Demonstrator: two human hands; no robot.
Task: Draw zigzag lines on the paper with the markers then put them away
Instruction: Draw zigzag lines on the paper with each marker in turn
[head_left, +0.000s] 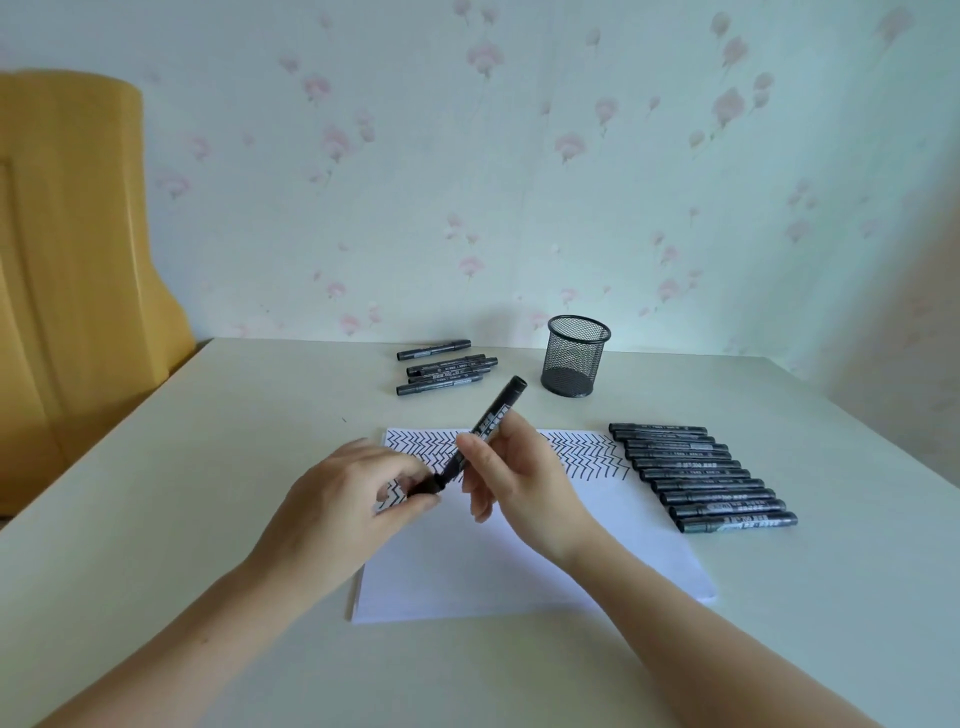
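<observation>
While both hands are hovering over the paper (498, 566), the right hand (511, 480) is gripping a black marker (491, 423) by the middle of its barrel, thumb and fingers curled round it, with the marker tilting so its far end is pointing up and away toward the mesh pen cup (574, 358). The left hand (348, 499) is pinching the marker's cap (427, 486) between thumb and fingertips at the marker's low end; whether the cap is fully seated or just apart from the barrel, I cannot tell.

The paper is lying flat on the pale table (156, 519), and rows of black zigzag lines (587, 454) are filling its far strip, partly hidden behind the hands; a short further stretch is showing just under the left hand's fingers. The near part of the paper is bare.

Just beside the paper's right edge, a row of black markers (701, 475) is lying side by side, touching one another. Beyond the paper's far edge, to the left of the pen cup, a loose group of markers (447, 369) is lying on the table. The pen cup is standing upright beyond the paper's far right corner. A yellow chair back (78, 260) is standing off the table's left side, against floral wallpaper (519, 156).
</observation>
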